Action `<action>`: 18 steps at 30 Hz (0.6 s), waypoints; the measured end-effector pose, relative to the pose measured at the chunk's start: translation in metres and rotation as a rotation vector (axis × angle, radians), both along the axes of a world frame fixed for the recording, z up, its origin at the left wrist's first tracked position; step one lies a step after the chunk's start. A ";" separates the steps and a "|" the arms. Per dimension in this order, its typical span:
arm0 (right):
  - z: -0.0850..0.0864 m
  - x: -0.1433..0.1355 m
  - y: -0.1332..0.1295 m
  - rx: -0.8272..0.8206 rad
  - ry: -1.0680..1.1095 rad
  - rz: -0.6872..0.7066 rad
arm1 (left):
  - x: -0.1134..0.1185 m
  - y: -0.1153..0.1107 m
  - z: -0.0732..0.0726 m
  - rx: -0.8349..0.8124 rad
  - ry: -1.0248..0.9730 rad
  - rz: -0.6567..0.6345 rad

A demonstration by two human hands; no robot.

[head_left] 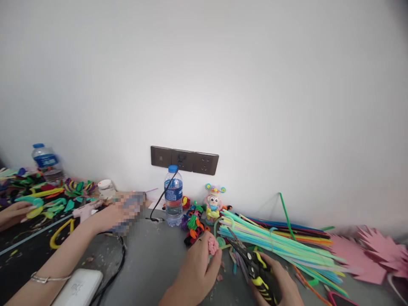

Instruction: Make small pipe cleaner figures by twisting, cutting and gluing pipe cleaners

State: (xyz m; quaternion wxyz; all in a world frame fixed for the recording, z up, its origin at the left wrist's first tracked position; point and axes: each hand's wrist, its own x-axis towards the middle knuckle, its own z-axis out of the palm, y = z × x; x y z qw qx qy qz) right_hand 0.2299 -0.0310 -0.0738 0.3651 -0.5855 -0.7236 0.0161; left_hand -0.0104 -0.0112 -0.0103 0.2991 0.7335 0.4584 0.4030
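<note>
Near the middle of the table's front, my left hand [198, 265] pinches a small, bumpy pink piece [213, 245] between thumb and fingers. To its right, my right hand [282, 282] is wrapped round the black and yellow handles of a pair of pliers [251, 261]. The pliers' dark jaws point up and left, apart from each other and not touching the pink piece. Behind my hands stands a small colourful figurine [213, 205] with big eyes. A bundle of pastel pipe cleaners [270, 240] lies just beyond the pliers.
Another person's arm with a bracelet [60, 259] reaches in from the left, near a white power bank [79, 287] and black cable. A water bottle [174, 195] stands by the wall sockets [185, 160]. Spiky pink sheets [358, 257] and pink-handled scissors [339, 298] lie right.
</note>
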 end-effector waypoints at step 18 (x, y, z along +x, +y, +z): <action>0.040 -0.030 -0.024 0.022 -0.019 0.039 | -0.002 -0.002 0.007 0.071 0.064 -0.109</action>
